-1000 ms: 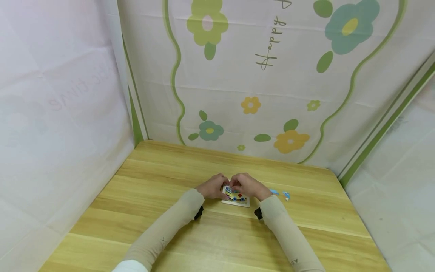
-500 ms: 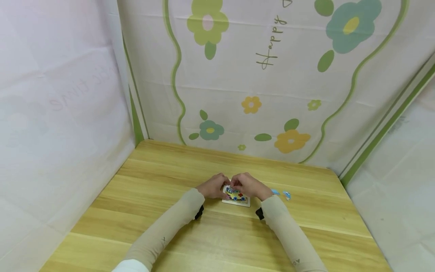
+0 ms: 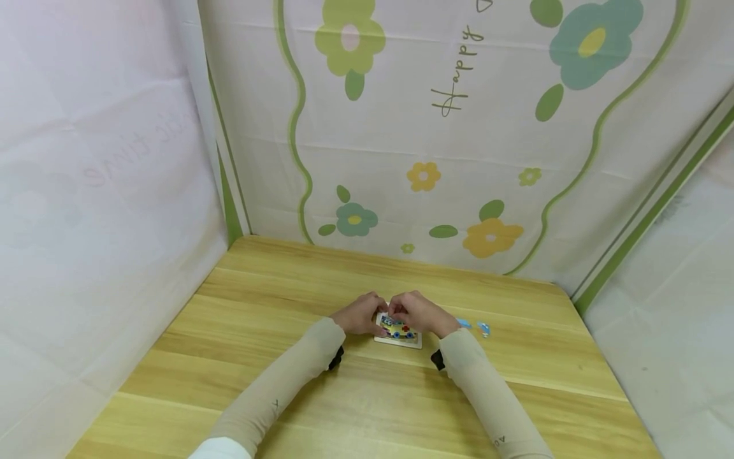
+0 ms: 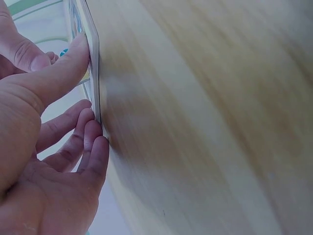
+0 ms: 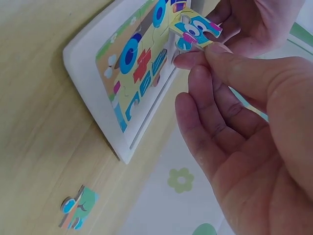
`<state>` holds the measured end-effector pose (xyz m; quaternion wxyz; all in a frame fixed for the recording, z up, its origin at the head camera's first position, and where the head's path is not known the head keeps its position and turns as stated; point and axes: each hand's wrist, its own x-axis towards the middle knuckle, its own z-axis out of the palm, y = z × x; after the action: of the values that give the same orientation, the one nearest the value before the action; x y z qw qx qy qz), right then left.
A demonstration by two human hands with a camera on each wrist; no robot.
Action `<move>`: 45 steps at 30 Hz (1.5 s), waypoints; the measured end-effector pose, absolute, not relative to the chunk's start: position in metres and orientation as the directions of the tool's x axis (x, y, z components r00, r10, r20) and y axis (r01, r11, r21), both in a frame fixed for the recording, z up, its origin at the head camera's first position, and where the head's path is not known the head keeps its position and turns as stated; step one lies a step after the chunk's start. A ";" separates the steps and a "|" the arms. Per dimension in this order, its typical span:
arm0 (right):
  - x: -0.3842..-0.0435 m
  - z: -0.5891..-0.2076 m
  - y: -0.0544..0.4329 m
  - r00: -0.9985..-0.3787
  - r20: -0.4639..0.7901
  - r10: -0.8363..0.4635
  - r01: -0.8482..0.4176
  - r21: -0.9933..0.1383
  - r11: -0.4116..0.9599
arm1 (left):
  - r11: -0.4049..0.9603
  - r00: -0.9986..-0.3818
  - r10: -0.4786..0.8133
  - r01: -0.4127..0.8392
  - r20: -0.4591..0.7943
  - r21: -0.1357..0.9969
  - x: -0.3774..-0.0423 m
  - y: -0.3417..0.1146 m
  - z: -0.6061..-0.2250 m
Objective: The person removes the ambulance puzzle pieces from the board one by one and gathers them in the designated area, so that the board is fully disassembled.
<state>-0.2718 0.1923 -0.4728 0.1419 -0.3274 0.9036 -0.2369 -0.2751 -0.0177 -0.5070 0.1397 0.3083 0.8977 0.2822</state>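
Note:
A small jigsaw puzzle board with a pale frame lies on the wooden table in the head view. Its picture is a yellow ambulance with blue wheels and a red cross. My left hand holds the board's left side, its thumb on the edge and the other fingertips at the far corner. Between thumb and forefinger my right hand pinches a puzzle piece printed with cartoon eyes. That piece is tilted over the wheel end of the picture. Bare white tray shows along the board's upper side in the right wrist view.
Two loose blue-toned pieces, a puzzle piece and a paler one, lie right of the board beyond my right wrist. A flower-printed cloth hangs behind the table, and white cloth walls flank both sides.

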 end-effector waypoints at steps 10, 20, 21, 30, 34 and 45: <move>-0.274 -0.464 0.192 -0.747 -0.094 -0.658 -0.524 -0.525 0.670 | 0.647 -0.767 0.636 0.470 -0.085 0.600 -0.274 -0.018 -0.506; -0.273 -0.458 0.203 -0.758 -0.118 -0.642 -0.504 -0.518 0.691 | 0.643 -0.765 0.641 0.484 -0.071 0.594 -0.273 -0.017 -0.503; -0.273 -0.459 0.206 -0.760 -0.116 -0.639 -0.503 -0.516 0.693 | 0.644 -0.766 0.639 0.483 -0.070 0.593 -0.272 -0.017 -0.503; -0.263 -0.458 0.244 -0.803 -0.143 -0.578 -0.437 -0.519 0.735 | 0.647 -0.776 0.624 0.453 -0.085 0.613 -0.271 -0.017 -0.504; -0.258 -0.458 0.265 -0.812 -0.167 -0.559 -0.414 -0.512 0.753 | 0.643 -0.777 0.624 0.448 -0.086 0.621 -0.270 -0.018 -0.506; -0.245 -0.459 0.296 -0.801 -0.182 -0.570 -0.418 -0.511 0.751 | 0.640 -0.780 0.621 0.449 -0.075 0.624 -0.273 -0.020 -0.509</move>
<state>-0.2452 0.2958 -0.4589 0.1656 -0.2682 0.9210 -0.2291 -0.2726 -0.0196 -0.5086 0.1428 0.2993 0.8941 0.3010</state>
